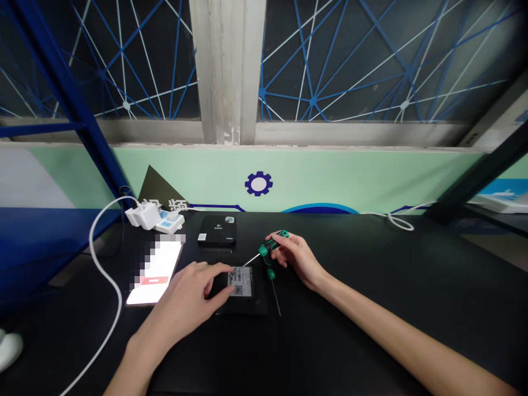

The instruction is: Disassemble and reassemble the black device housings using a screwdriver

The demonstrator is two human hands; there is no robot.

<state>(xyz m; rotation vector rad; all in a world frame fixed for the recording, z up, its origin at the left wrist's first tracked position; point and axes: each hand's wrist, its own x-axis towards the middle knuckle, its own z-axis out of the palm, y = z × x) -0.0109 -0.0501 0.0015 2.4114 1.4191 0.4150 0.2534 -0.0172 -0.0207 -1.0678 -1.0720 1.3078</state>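
A flat black device with a grey printed label (244, 283) lies on the dark table in front of me. My left hand (193, 291) reaches over its left side, thumb and index finger apart, their tips resting on or just at the label. My right hand (299, 256) is closed around the green-and-black handle of a screwdriver (264, 250). Its thin shaft slants down to the left, and the tip is at the label's upper edge; whether it touches a screw I cannot tell. Just below that hand, a second green-handled screwdriver (271, 274) lies with its shaft pointing towards me.
A black box (217, 230) stands behind the device. To the left are a lit phone (159, 275), a white power strip (170, 221) with a plugged-in adapter (143, 215), and a looping white cable (103, 269). A white rounded object (9, 349) sits at the far left edge.
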